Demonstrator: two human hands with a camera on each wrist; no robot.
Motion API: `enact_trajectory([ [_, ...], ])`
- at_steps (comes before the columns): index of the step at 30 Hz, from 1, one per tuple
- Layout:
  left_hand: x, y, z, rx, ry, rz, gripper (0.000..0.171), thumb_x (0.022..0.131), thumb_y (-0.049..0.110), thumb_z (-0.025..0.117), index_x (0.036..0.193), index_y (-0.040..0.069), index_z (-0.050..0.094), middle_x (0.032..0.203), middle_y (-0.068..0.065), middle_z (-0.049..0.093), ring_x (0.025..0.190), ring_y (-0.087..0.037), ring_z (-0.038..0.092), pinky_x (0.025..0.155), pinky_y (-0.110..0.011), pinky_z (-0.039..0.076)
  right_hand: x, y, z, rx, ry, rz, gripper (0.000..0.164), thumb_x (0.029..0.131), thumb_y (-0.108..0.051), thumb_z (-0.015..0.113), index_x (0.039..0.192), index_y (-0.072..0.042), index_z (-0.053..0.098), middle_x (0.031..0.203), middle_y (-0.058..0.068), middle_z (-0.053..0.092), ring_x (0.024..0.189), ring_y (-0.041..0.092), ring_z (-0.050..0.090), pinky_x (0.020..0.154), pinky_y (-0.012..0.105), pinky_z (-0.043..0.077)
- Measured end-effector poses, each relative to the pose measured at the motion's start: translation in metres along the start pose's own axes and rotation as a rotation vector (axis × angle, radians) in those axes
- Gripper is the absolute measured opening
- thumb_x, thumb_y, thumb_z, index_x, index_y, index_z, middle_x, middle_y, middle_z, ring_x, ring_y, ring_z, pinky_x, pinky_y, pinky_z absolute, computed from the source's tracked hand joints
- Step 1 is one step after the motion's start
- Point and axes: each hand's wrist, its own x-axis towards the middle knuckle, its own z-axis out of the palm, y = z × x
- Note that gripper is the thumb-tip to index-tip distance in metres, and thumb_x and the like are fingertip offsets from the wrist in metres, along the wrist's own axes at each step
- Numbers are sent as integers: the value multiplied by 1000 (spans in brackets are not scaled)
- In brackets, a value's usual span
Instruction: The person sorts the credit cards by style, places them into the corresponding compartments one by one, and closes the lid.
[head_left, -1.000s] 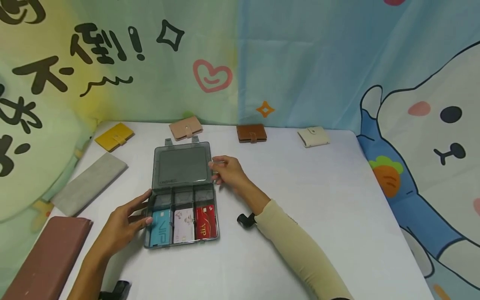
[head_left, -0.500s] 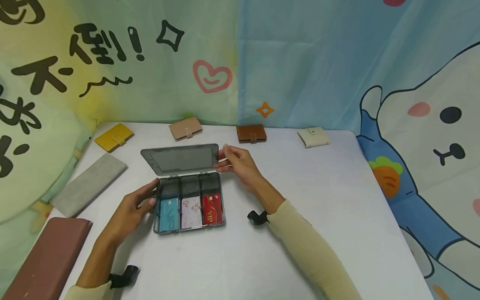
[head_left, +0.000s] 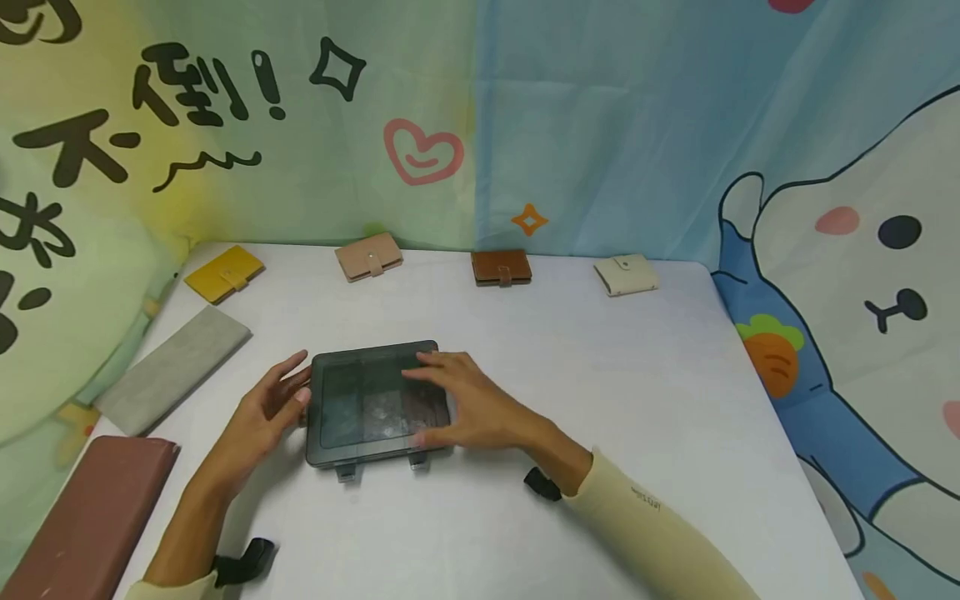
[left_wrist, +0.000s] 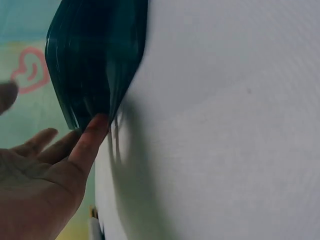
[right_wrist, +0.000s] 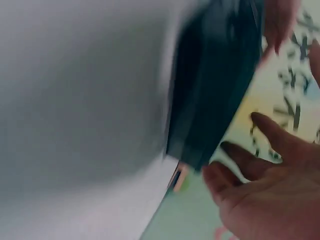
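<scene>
A smoky see-through storage box lies on the white table with its lid down. Two latches stick out from its near edge. Faint shapes show through the lid; the cards inside cannot be made out clearly. My left hand is at the box's left side, fingers loosely extended, a fingertip against the side in the left wrist view. Over the right part of the lid spreads my right hand, its thumb near the front edge. In the right wrist view its fingers are loosely bent beside the box.
Along the back edge lie a yellow wallet, a pink one, a brown one and a cream one. At the left are a grey long wallet and a reddish-brown one. A printed curtain hangs behind.
The lid has swung down toward the person and now covers the box and cards. The box has shifted right and away. My right hand has moved from the lid's edge to over its top.
</scene>
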Motion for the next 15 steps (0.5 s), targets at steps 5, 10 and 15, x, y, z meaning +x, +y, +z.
enact_trajectory([
  [5,-2,4,7,161,-18,38,83,93,22,71,159,26,21,161,-15,31,144,-44,35,112,-48,45,-7,-12,25,-366,-35,-33,107,74,-64,78,159,-23,27,168,13,12,156,34,7,123,53,28],
  [10,-4,6,15,294,-59,53,104,81,32,84,160,29,16,164,-17,22,142,-53,32,106,-72,38,-6,-16,34,-608,33,-36,102,75,-64,77,156,-21,34,163,16,25,153,37,20,117,45,42],
  [15,-3,10,22,421,-77,65,122,67,39,93,160,30,15,166,-19,12,148,-52,20,107,-76,31,-4,-18,37,-701,77,-52,97,76,-63,76,154,-20,39,159,16,35,149,37,30,109,44,50],
])
